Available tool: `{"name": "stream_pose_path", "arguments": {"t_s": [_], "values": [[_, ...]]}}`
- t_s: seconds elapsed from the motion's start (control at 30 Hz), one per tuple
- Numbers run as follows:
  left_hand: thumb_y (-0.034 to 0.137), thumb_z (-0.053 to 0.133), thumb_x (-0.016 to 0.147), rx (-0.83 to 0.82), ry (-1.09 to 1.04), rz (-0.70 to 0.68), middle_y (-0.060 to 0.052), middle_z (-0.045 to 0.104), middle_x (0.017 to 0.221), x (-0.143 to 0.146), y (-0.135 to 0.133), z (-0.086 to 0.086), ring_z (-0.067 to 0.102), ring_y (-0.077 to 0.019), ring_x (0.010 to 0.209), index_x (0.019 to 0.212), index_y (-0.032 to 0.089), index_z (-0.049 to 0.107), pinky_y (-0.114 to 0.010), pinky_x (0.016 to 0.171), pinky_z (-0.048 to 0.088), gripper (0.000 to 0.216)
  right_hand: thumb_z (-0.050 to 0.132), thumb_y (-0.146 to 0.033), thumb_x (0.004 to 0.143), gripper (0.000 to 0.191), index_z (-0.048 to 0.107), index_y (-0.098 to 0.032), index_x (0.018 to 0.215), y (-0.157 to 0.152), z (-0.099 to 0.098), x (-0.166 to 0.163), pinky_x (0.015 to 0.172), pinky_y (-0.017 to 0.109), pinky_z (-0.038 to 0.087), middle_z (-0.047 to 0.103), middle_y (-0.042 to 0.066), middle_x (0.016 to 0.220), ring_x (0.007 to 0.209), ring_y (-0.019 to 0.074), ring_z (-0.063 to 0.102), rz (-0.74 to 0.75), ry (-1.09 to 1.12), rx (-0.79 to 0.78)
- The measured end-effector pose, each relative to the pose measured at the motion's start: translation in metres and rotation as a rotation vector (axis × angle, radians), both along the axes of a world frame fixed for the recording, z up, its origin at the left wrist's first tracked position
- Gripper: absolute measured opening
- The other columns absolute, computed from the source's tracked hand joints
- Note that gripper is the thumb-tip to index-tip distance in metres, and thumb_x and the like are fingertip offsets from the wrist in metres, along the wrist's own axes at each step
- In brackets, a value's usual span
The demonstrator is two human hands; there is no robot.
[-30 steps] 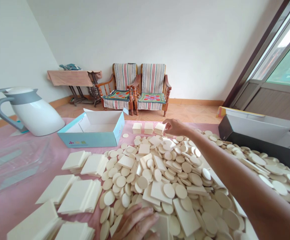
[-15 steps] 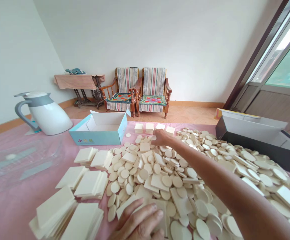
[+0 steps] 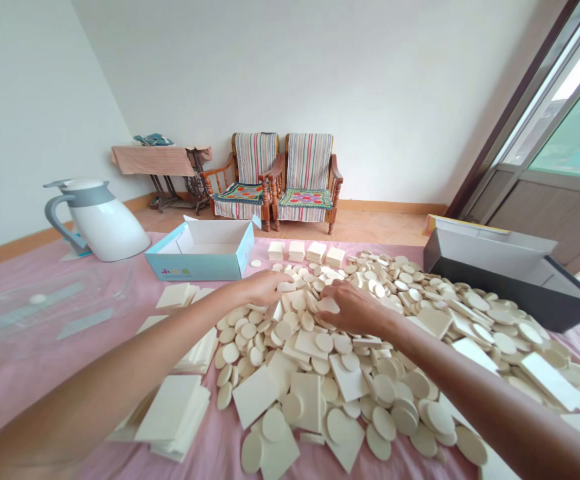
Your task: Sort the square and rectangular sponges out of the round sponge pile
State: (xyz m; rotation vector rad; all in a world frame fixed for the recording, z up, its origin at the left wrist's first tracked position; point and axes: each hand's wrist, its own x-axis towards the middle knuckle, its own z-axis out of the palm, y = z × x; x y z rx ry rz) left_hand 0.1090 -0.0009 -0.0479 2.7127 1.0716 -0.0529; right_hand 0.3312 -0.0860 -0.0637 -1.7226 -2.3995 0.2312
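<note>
A big heap of cream-coloured round and square pads (image 3: 370, 347) covers the pink tablecloth (image 3: 30, 373). My left hand (image 3: 265, 287) reaches across to the far middle of the heap, fingers curled over a small square pad (image 3: 286, 287). My right hand (image 3: 350, 308) lies close beside it on the heap, fingers bent down onto a round pad (image 3: 328, 305). A row of small square stacks (image 3: 306, 252) stands just behind both hands. Larger square stacks (image 3: 175, 413) lie at the near left, under my left forearm.
An open light-blue box (image 3: 201, 250) sits behind the heap at the left. A white and grey jug (image 3: 101, 221) stands further left. An open black box (image 3: 510, 273) is at the right. Two striped wooden chairs (image 3: 280, 180) stand against the far wall.
My left hand has left the near edge of the heap and reached forward to the far middle. My right hand has drawn back from the small stacks to the heap.
</note>
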Motion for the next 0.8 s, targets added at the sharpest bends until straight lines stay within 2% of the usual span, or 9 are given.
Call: {"name": "stream_pose_path", "arguments": {"t_s": [0.07, 0.17, 0.37, 0.47, 0.57, 0.63, 0.7, 0.8], "values": [[0.005, 0.053, 0.073, -0.004, 0.026, -0.008, -0.010, 0.064, 0.125, 0.007, 0.016, -0.012, 0.061, -0.0252, 0.113, 0.121, 0.016, 0.059, -0.031, 0.093, 0.046, 0.050, 0.058, -0.037, 0.080, 0.034, 0.065, -0.015, 0.104, -0.001, 0.003, -0.002, 0.086, 0.035, 0.043, 0.064, 0.015, 0.105, 0.103, 0.0283, 0.057, 0.007, -0.016, 0.037], [0.006, 0.056, 0.070, 0.003, 0.038, -0.020, -0.009, 0.066, 0.121, 0.012, 0.030, -0.024, 0.062, -0.0257, 0.110, 0.117, 0.018, 0.061, -0.031, 0.091, 0.046, 0.049, 0.057, -0.023, 0.077, 0.033, 0.064, -0.017, 0.109, 0.004, 0.012, -0.008, 0.093, 0.036, 0.040, 0.063, 0.013, 0.110, 0.110, 0.0274, 0.053, 0.099, -0.009, 0.052], [0.016, 0.064, 0.070, 0.041, 0.025, -0.014, -0.013, 0.064, 0.121, 0.010, 0.045, -0.034, 0.060, -0.0295, 0.109, 0.116, 0.015, 0.060, -0.034, 0.090, 0.045, 0.047, 0.064, -0.025, 0.070, 0.040, 0.062, -0.014, 0.108, 0.023, 0.010, -0.024, 0.091, 0.037, 0.043, 0.060, 0.015, 0.111, 0.107, 0.0288, 0.055, 0.202, -0.077, -0.194], [0.015, 0.065, 0.072, 0.065, 0.008, -0.016, -0.011, 0.064, 0.118, 0.010, 0.048, -0.035, 0.059, -0.0269, 0.109, 0.110, 0.016, 0.062, -0.033, 0.091, 0.044, 0.038, 0.067, -0.026, 0.066, 0.042, 0.061, -0.014, 0.106, 0.030, 0.006, -0.022, 0.091, 0.038, 0.043, 0.059, 0.016, 0.111, 0.108, 0.0298, 0.053, 0.199, -0.053, -0.197], [0.018, 0.067, 0.074, 0.079, 0.005, -0.019, -0.008, 0.064, 0.114, 0.009, 0.049, -0.036, 0.059, -0.0243, 0.105, 0.103, 0.016, 0.063, -0.035, 0.089, 0.045, 0.029, 0.066, -0.028, 0.068, 0.047, 0.056, -0.014, 0.112, 0.031, 0.011, -0.013, 0.086, 0.034, 0.045, 0.059, 0.013, 0.112, 0.103, 0.0260, 0.056, 0.145, 0.104, -0.115], [0.023, 0.068, 0.077, 0.084, 0.017, -0.011, -0.007, 0.064, 0.111, 0.008, 0.049, -0.036, 0.059, -0.0227, 0.102, 0.101, 0.015, 0.062, -0.038, 0.088, 0.045, 0.025, 0.064, -0.032, 0.071, 0.044, 0.054, -0.015, 0.111, 0.027, 0.020, -0.006, 0.080, 0.031, 0.046, 0.062, 0.011, 0.107, 0.096, 0.0226, 0.059, 0.074, 0.185, -0.068], [0.028, 0.067, 0.081, 0.085, 0.037, 0.000, -0.006, 0.063, 0.104, 0.008, 0.049, -0.035, 0.059, -0.0211, 0.097, 0.096, 0.014, 0.062, -0.040, 0.085, 0.046, 0.022, 0.063, -0.038, 0.073, 0.039, 0.056, -0.016, 0.105, 0.021, 0.030, 0.000, 0.074, 0.029, 0.046, 0.064, 0.010, 0.101, 0.089, 0.0220, 0.060, -0.020, 0.159, -0.027], [0.033, 0.065, 0.083, 0.086, 0.057, 0.020, -0.005, 0.062, 0.098, 0.008, 0.048, -0.033, 0.058, -0.0197, 0.092, 0.090, 0.014, 0.062, -0.039, 0.084, 0.046, 0.021, 0.057, -0.046, 0.077, 0.038, 0.059, -0.015, 0.097, 0.009, 0.038, 0.004, 0.068, 0.031, 0.044, 0.066, 0.013, 0.094, 0.084, 0.0249, 0.062, -0.158, -0.006, 0.035]]}}
